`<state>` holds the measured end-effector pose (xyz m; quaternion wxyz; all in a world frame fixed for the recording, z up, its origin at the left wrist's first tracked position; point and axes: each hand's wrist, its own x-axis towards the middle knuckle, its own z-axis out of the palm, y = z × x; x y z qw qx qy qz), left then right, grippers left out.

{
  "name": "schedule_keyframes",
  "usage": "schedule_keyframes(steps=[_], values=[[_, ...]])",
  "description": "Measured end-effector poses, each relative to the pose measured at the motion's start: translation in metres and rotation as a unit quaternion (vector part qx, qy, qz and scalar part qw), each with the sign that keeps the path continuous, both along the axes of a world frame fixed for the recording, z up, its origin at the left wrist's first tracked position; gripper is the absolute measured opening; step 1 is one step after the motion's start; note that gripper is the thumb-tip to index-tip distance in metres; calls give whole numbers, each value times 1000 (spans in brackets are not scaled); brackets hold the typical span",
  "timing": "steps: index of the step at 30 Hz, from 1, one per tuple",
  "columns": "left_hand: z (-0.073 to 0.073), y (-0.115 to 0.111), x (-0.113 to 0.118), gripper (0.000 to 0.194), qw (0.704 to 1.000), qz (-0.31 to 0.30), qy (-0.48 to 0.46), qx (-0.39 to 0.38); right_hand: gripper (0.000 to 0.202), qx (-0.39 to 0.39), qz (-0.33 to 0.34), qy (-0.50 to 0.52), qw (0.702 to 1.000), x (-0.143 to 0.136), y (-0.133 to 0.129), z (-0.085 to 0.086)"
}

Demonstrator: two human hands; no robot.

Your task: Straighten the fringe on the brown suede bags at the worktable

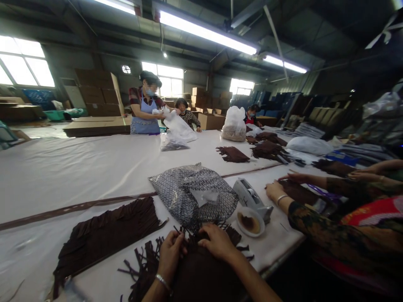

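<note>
Dark brown fringed fabric lies at the table's near edge, its cut strips spreading to the left and right. My left hand, with a silver bangle at the wrist, pinches thin strips at the fabric's far edge. Beside it, my right hand rests on the same edge with its fingers bent; what its fingertips hold is hidden. Just beyond both hands sits a patterned plastic-wrapped bag. A second brown fringed piece lies flat to the left.
A tape dispenser and a white bowl with brown contents stand right of the bag. At the right, a person's hands work on dark fabric. Across the white table, a person handles a plastic bag.
</note>
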<state>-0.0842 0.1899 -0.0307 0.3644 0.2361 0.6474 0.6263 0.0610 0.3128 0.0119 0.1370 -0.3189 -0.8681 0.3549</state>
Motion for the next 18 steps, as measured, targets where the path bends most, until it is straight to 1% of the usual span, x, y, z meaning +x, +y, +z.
schedule_keyframes(steps=[3, 5, 9, 11, 14, 16, 18], values=[[-1, -1, 0, 41, 1000, 3, -14, 6, 23, 31, 15, -36, 999, 3, -11, -4], [-2, -2, 1, 42, 1000, 0, -15, 6, 21, 43, 19, -43, 998, 2, -15, -1], [-4, -5, 3, 41, 1000, -9, -2, 7, 20, 73, -13, 24, 997, -3, -23, 12], [-3, -6, 3, 40, 1000, -13, 8, 8, 18, 63, -13, 46, 997, -9, -27, 14], [0, -8, 3, 40, 1000, -11, 18, 11, 17, 34, 21, 28, 999, -19, -29, 10], [1, -10, 2, 40, 1000, 3, 21, 11, 19, 28, 36, 20, 999, -21, -28, 7], [1, -12, -1, 40, 999, 30, 22, 5, 18, 36, 30, 24, 999, -15, -25, 8]])
